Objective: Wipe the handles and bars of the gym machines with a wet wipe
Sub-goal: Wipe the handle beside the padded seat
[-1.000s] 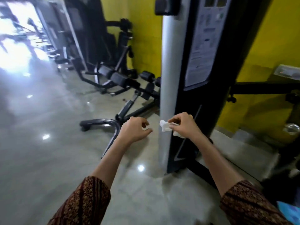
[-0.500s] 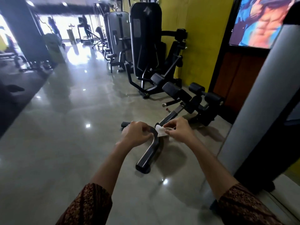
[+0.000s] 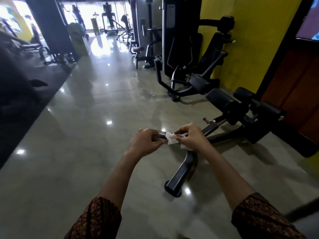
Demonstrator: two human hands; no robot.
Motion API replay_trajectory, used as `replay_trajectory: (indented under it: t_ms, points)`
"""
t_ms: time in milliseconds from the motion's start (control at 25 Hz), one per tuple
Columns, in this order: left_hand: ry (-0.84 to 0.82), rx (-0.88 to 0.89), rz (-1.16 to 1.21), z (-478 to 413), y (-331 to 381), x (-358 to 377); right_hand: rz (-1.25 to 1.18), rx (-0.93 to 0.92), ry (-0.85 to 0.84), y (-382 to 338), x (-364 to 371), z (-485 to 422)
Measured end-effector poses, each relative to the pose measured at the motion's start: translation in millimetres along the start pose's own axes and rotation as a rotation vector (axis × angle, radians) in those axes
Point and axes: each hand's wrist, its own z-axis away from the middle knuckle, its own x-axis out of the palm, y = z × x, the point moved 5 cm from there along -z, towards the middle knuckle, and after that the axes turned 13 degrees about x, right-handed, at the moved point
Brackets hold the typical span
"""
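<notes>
The view has closed in on the black padded bench [image 3: 221, 100], whose bent black steel base bar [image 3: 181, 171] now runs lengthwise under the right hand [image 3: 191, 138], which pinches the crumpled white wet wipe [image 3: 170, 138], while the left hand [image 3: 146, 142] is curled beside it, grip unclear.

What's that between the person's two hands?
In the head view, a crumpled white wet wipe lies between the left hand and the right hand, which pinches it. Behind it runs the bench's black base bar.
</notes>
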Motion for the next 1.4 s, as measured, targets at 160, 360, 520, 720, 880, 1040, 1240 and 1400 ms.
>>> replay_trajectory:
  t_ms: [160, 360, 520, 720, 880, 1040, 1240, 1400]
  points:
    - [0.001, -0.017, -0.037, -74.6, -63.4, 1.4, 0.012, -0.03, -0.033, -18.4, 20.5, -98.5]
    - [0.0, -0.02, -0.039, -191.2, -111.6, -15.0, -0.005, -0.04, -0.047, -53.1, 11.0, -229.0]
    - [0.043, -0.02, -0.047, -263.4, -145.2, -28.4, 0.002, -0.076, -0.026, -87.8, 5.8, -318.6]
    - [0.018, -0.087, -0.06, -333.1, -221.1, -28.9, 0.008, -0.088, -0.102, -115.1, 37.3, -412.4]
    - [0.028, -0.048, -0.026, -413.3, -285.1, -38.1, -0.017, -0.081, -0.088, -142.2, 62.0, -504.8]
    - [-0.055, 0.003, -0.043, -497.6, -355.2, -59.7, -0.022, -0.043, -0.056, -179.0, 83.2, -601.9]
    - [-0.017, 0.073, -0.044, -601.8, -437.7, -105.9, -0.088, -0.029, -0.007, -249.2, 108.3, -704.0]
    - [-0.057, 0.096, -0.045, -658.0, -486.3, -114.4, -0.122, -0.009, -0.065, -277.5, 129.7, -767.0]
